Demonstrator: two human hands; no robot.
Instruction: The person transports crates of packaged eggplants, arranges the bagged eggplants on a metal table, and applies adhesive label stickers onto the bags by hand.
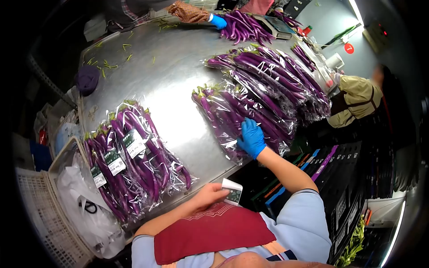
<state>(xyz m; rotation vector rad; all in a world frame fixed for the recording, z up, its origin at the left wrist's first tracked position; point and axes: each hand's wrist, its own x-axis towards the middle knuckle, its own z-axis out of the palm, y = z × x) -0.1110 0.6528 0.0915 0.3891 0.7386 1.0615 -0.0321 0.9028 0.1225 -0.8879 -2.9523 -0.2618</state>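
My bare left hand (212, 194) is closed on a few white-backed stickers with a dark green printed face (233, 193), close to my apron. My right hand (252, 139), in a blue glove, grips the near clear bag of long purple eggplants (223, 115), with its thumb apart from the fingers. That bag lies against a large pile of bagged eggplants (277, 73), whose visible faces show no stickers. To the left, several bags of eggplants (138, 156) lie side by side, bearing green-and-white labels (134, 143). The undersides of my right fingers are partly hidden.
Loose eggplants (246, 27) lie at the far end of the metal table (147, 85), under a co-worker's blue-gloved hand (218, 21). A basket (67, 196) with white plastic and black scissors (89, 206) stands left. Black crates (330, 178) are stacked right; another person (357, 98) stands beyond.
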